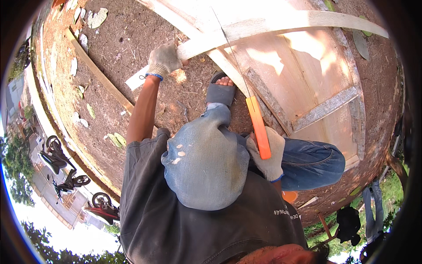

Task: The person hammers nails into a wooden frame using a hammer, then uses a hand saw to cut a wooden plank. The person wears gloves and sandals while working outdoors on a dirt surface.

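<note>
My left hand (163, 60), in a pale knit work glove, is closed around the near left end of a light wooden plank (281, 24). The plank runs to the right across a large wooden panel (303, 83) framed with strips. In my right hand (273, 155), also gloved, is the orange handle of a handsaw (258, 127). Its thin blade, seen almost edge-on, points away from me and crosses the plank a short way right of my left hand. Whether the teeth touch the wood I cannot tell. A pale flat offcut (137, 79) lies below my left wrist.
My sandalled foot (221, 90) is beside the panel's edge, between both hands. A long narrow wooden strip (94, 68) lies on the dirt at left, among dry leaves (96, 18). Motorcycles (66, 180) stand beyond the ground's edge. Dark clothes (348, 225) hang at lower right.
</note>
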Demonstrator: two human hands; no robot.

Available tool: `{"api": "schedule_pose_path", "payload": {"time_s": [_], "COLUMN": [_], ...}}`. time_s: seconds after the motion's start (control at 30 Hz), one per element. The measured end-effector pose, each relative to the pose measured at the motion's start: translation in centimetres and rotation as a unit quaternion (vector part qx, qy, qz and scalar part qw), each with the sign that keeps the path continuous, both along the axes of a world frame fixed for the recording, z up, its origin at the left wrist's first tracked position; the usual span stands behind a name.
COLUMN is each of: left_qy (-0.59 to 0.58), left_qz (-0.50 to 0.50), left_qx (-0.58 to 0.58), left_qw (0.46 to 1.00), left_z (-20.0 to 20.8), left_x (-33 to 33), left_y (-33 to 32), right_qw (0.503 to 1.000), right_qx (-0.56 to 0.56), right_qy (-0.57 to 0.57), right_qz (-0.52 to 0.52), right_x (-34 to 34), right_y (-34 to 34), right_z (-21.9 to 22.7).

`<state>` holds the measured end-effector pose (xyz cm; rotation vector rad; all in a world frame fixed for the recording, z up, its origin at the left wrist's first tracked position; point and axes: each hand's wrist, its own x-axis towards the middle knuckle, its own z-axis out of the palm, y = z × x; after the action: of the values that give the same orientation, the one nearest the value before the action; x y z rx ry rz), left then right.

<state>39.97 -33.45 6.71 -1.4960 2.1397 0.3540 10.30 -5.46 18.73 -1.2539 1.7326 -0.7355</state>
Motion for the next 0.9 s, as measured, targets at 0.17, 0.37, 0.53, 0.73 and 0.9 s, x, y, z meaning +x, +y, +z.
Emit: {"api": "schedule_pose_path", "payload": {"time_s": [0.17, 0.37, 0.53, 0.73, 0.9], "left_qy": [0.005, 0.029, 0.055, 0.073, 0.093], "left_qz": [0.008, 0.014, 0.014, 0.017, -0.004], "left_qx": [0.021, 0.001, -0.027, -0.040, -0.054], "left_qw": [1.000, 0.999, 0.998, 0.996, 0.994], "left_z": [-1.4, -0.7, -0.1, -1.9, -1.4], "left_x": [0.3, 0.0, -1.2, 1.2, 0.4], "left_y": [-0.9, -0.3, -0.3, 0.5, 0.5], "right_qw": [0.997, 0.998, 1.000, 0.997, 0.998], "right_qx": [0.067, 0.059, -0.002, 0.060, 0.033], "right_qy": [0.020, 0.027, 0.022, 0.002, 0.024], "right_qz": [0.012, -0.015, -0.015, -0.050, -0.050], "right_x": [-1.0, 0.1, 2.2, 0.2, 0.9], "right_y": [2.6, 2.6, -2.7, 5.1, -0.6], "right_z": [3.9, 3.1, -4.1, 5.7, -3.2]}}
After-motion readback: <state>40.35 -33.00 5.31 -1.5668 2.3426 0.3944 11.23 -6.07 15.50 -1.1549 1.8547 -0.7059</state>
